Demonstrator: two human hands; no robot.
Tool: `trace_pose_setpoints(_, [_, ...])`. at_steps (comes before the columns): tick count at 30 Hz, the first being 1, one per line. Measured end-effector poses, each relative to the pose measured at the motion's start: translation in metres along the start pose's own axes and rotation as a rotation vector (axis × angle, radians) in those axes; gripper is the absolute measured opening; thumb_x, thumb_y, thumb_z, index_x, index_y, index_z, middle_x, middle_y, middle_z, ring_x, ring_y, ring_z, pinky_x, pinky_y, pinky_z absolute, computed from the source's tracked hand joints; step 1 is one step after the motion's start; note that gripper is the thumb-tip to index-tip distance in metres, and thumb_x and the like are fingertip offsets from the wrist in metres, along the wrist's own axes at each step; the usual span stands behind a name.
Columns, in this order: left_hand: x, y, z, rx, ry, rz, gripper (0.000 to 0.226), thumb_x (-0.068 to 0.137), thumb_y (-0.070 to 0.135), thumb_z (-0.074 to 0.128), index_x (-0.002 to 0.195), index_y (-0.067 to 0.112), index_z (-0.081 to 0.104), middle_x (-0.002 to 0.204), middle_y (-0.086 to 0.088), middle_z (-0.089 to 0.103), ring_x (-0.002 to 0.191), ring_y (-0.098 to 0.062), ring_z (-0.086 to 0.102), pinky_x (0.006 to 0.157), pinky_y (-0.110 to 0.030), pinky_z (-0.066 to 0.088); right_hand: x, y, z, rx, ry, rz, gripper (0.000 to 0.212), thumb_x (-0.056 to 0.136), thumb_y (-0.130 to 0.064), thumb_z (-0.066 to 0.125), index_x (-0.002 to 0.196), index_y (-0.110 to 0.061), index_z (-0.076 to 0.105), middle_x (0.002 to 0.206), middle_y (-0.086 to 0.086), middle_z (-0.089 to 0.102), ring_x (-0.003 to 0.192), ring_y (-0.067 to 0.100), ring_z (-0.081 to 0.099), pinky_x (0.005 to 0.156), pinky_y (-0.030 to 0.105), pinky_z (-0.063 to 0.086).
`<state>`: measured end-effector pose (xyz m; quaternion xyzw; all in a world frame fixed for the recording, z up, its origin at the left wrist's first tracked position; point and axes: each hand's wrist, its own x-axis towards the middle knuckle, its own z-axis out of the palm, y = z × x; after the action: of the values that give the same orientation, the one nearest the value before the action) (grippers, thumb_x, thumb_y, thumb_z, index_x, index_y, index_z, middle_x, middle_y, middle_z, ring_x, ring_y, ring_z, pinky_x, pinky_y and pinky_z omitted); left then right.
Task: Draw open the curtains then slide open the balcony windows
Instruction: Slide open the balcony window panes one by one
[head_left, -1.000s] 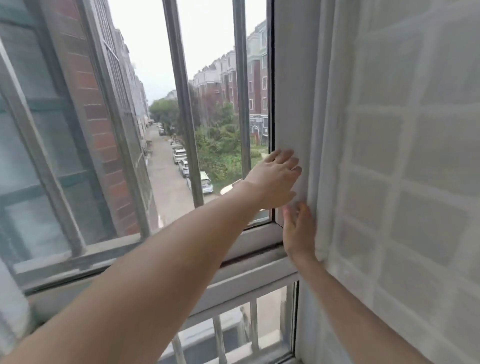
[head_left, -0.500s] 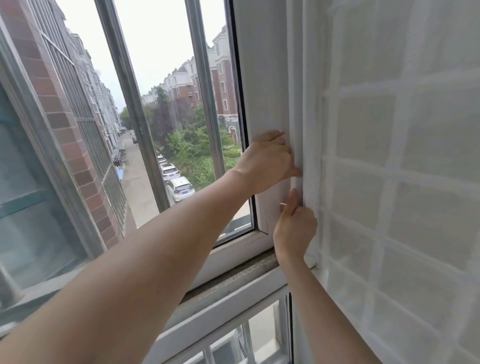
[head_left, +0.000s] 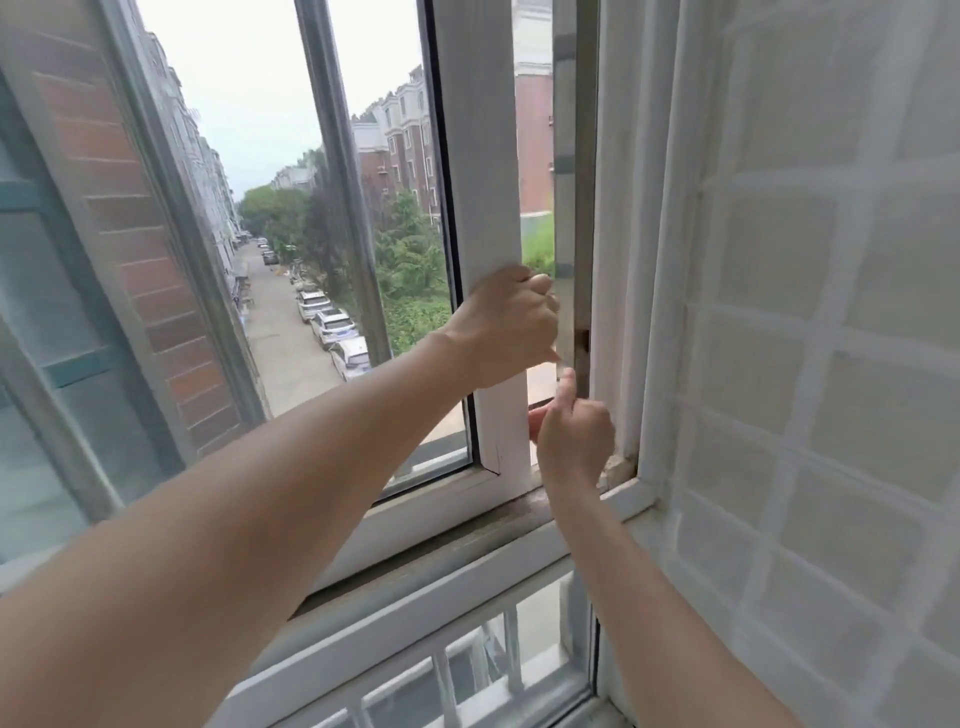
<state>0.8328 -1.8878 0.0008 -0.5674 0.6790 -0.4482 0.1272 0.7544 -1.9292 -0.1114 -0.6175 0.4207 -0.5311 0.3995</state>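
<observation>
The white-framed sliding glass window sash (head_left: 480, 208) stands slightly apart from the grey side frame (head_left: 574, 182), a narrow gap between them. The left hand (head_left: 506, 325) is curled around the sash's edge, fingers wrapped into the gap. Just below it, the right hand (head_left: 574, 439) is closed on the same edge, thumb raised. To the right of both hands hangs the sheer white checked curtain (head_left: 805, 312).
</observation>
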Motion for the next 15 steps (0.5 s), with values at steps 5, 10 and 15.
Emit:
trace_pose_setpoints(5, [-0.073,-0.02,-0.029,0.013,-0.125,-0.01,0.033,0.077,0.044,0.073,0.06,0.015,0.07,0.072,0.004,0.068,0.078,-0.02,0.063,0.082,-0.031,0.042,-0.066,-0.011,0.035,0.064,-0.224,-0.037,0.055,0.101,-0.038,0.033,0.063,-0.006,0.055,0.06,0.006,0.057,0.058,0.018,0.049,0.061,0.031,0.036])
trace_pose_setpoints(10, [-0.117,-0.033,-0.057,0.156,-0.406,-0.01,0.054,0.097,0.055,0.035,0.091,0.014,0.07,0.099,0.003,0.068,0.1,-0.016,0.051,0.103,-0.035,0.03,-0.112,-0.021,0.047,0.48,-0.972,0.038,0.032,0.097,-0.046,0.044,0.123,-0.028,0.045,0.114,-0.013,0.059,0.105,-0.003,0.055,0.085,0.016,0.047])
trace_pose_setpoints(15, [-0.136,-0.034,-0.064,0.212,-0.522,-0.063,0.059,0.093,0.063,0.036,0.086,0.015,0.07,0.092,0.001,0.071,0.097,-0.018,0.06,0.112,-0.043,0.025,-0.133,-0.02,0.062,0.435,-1.006,-0.034,0.052,0.087,-0.04,0.06,0.132,-0.025,0.039,0.106,-0.014,0.065,0.089,-0.009,0.062,0.077,0.014,0.047])
